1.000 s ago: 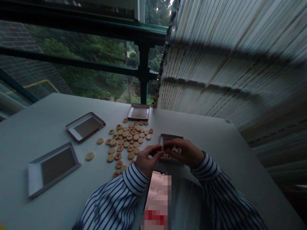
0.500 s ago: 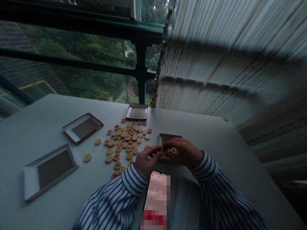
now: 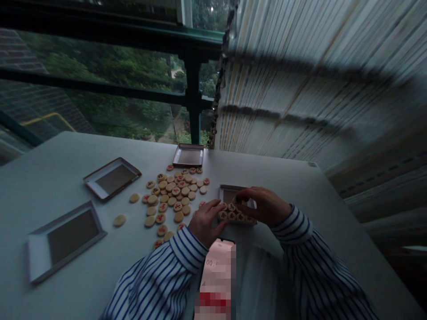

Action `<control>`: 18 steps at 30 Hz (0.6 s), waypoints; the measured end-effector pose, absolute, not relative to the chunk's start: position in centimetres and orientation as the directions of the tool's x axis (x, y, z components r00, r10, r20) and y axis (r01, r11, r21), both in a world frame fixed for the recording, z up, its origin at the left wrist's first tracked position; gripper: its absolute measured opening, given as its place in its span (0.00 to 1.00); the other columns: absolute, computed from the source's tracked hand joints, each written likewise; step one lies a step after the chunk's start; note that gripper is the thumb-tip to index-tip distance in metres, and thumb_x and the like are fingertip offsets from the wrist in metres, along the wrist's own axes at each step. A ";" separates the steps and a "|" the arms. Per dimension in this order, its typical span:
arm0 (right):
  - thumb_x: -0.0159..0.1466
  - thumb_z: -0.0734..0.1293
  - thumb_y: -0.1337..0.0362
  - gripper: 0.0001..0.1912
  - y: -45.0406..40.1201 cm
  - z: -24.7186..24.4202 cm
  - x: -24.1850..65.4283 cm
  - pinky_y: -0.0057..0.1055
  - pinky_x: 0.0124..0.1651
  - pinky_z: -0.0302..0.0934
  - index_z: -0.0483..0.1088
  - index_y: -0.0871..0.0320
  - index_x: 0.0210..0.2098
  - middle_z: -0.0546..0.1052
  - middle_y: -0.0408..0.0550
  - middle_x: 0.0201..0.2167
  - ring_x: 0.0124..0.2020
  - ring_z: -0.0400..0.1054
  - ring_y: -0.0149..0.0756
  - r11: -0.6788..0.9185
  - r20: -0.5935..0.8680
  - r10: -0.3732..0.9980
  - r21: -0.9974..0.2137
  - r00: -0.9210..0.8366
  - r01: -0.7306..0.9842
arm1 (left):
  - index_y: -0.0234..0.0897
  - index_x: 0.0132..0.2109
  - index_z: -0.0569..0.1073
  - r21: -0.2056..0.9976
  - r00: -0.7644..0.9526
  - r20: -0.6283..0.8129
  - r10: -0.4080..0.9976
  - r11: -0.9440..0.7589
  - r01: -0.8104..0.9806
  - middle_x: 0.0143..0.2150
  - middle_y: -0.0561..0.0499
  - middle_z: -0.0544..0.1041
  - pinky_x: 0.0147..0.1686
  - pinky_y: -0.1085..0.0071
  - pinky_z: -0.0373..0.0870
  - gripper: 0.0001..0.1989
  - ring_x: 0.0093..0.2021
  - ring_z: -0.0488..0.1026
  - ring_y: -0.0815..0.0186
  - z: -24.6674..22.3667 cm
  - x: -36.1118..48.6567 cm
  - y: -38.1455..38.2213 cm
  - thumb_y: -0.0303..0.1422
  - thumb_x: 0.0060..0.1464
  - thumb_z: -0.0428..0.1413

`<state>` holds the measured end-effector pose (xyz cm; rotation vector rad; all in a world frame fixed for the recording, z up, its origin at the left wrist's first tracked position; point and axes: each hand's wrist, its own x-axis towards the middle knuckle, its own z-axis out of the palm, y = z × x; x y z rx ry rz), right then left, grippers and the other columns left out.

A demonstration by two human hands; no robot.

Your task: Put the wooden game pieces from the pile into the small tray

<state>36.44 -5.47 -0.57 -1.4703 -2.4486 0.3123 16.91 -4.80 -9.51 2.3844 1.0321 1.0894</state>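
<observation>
Round pieces (image 3: 232, 216) sat in rows inside right box (image 3: 229, 195); step looked like lining up. Left hand (image 3: 205, 222) by box, thumb and fingers apart. Right hand (image 3: 265, 206) over box, couldn't tell if pinching. Next likely needed gentle placing.

Dim, bluish light here, weak daylight filtering through the window (image 3: 133, 91), soft shadows on the tabletop (image 3: 300, 191); the curtain (image 3: 300, 80) smears, stretching towards the dark right edge; the phone screen (image 3: 215, 254) glows pink, partly pixelated.
</observation>
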 end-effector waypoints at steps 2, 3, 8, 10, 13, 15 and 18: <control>0.56 0.61 0.61 0.10 -5.5 -0.6 36.9 0.26 0.34 0.59 0.68 0.57 0.37 0.73 0.46 0.29 0.30 0.66 0.30 0.442 0.097 0.895 -0.314 -0.435 0.840 | 0.35 0.45 0.68 0.531 0.455 0.512 0.728 -0.685 0.498 0.46 0.41 0.70 0.46 0.55 0.65 0.17 0.46 0.68 0.57 -9.7 16.9 -4.8 0.33 0.45 0.56; 0.56 0.61 0.61 0.10 -5.5 -0.6 37.1 0.26 0.34 0.59 0.68 0.57 0.37 0.73 0.46 0.29 0.30 0.66 0.30 0.434 0.085 0.899 -0.310 -0.430 0.846 | 0.35 0.45 0.68 0.524 0.460 0.514 0.724 -0.690 0.500 0.46 0.41 0.70 0.46 0.55 0.65 0.18 0.46 0.68 0.57 -9.8 16.9 -4.8 0.33 0.45 0.56; 0.56 0.61 0.62 0.10 -5.5 -0.7 38.0 0.26 0.34 0.59 0.68 0.56 0.37 0.73 0.45 0.29 0.30 0.66 0.31 0.395 0.045 0.916 -0.277 -0.399 0.876 | 0.35 0.45 0.68 0.509 0.476 0.512 0.715 -0.699 0.502 0.46 0.41 0.70 0.46 0.56 0.65 0.17 0.46 0.68 0.57 -10.1 16.8 -4.6 0.32 0.45 0.55; 0.56 0.61 0.63 0.09 -5.4 -0.9 38.3 0.26 0.33 0.58 0.68 0.56 0.36 0.74 0.44 0.29 0.30 0.67 0.31 0.377 0.022 0.923 -0.253 -0.384 0.891 | 0.35 0.45 0.68 0.504 0.484 0.504 0.715 -0.699 0.508 0.47 0.41 0.70 0.46 0.56 0.66 0.17 0.46 0.68 0.57 -10.2 16.8 -4.6 0.32 0.46 0.55; 0.55 0.61 0.62 0.09 -5.4 -1.1 38.5 0.26 0.32 0.57 0.68 0.56 0.35 0.74 0.45 0.29 0.30 0.67 0.32 0.339 -0.022 0.937 -0.192 -0.349 0.921 | 0.35 0.46 0.67 0.496 0.494 0.500 0.711 -0.703 0.510 0.47 0.41 0.70 0.45 0.56 0.66 0.17 0.46 0.68 0.58 -10.4 16.7 -4.6 0.32 0.46 0.54; 0.55 0.61 0.61 0.09 -5.4 -1.1 38.6 0.26 0.31 0.57 0.68 0.56 0.35 0.74 0.45 0.29 0.30 0.67 0.32 0.320 -0.057 0.942 -0.153 -0.332 0.935 | 0.35 0.46 0.67 0.495 0.496 0.497 0.712 -0.702 0.512 0.47 0.41 0.70 0.45 0.57 0.66 0.17 0.46 0.68 0.58 -10.4 16.7 -4.6 0.31 0.46 0.54; 0.56 0.60 0.60 0.10 -5.5 -1.2 38.5 0.26 0.31 0.56 0.68 0.56 0.34 0.74 0.46 0.30 0.31 0.67 0.32 0.306 -0.103 0.943 -0.113 -0.317 0.945 | 0.35 0.46 0.68 0.494 0.506 0.489 0.710 -0.704 0.511 0.47 0.41 0.70 0.45 0.57 0.67 0.17 0.46 0.68 0.58 -10.5 16.7 -4.6 0.31 0.46 0.54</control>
